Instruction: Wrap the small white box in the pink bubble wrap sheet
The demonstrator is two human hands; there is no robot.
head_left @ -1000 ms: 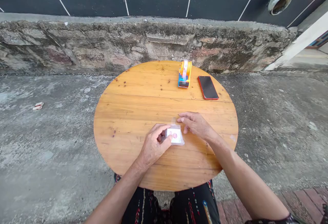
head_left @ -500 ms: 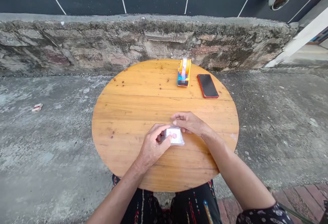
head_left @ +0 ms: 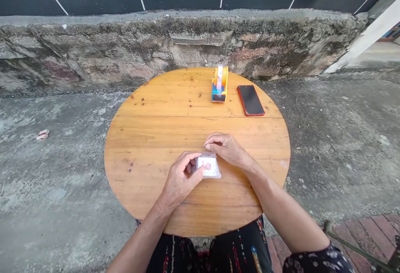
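Observation:
A small white box (head_left: 207, 167) with reddish print lies on the wooden table, wrapped in loose clear plastic. My left hand (head_left: 183, 174) holds it from the left side, thumb on its top face and index finger along its far edge. Just beyond the far right corner of the box is my right hand (head_left: 225, 148), its fingers curled and thumb tip close to the index finger in a pinch. Whatever sits between those fingertips is too small or hidden to make out.
A yellow and blue tape dispenser (head_left: 220, 83) stands near the far edge of the round wooden table (head_left: 150, 131). To its right lies a phone (head_left: 251, 100) in a red case. Behind the table runs a rough stone wall base (head_left: 125, 52). A crumpled packet (head_left: 43, 134) lies on the concrete at left.
The view has shifted slightly. My right hand's thumb and fingers have drawn closer together near the box's far edge. My left hand keeps its hold on the wrapped box.

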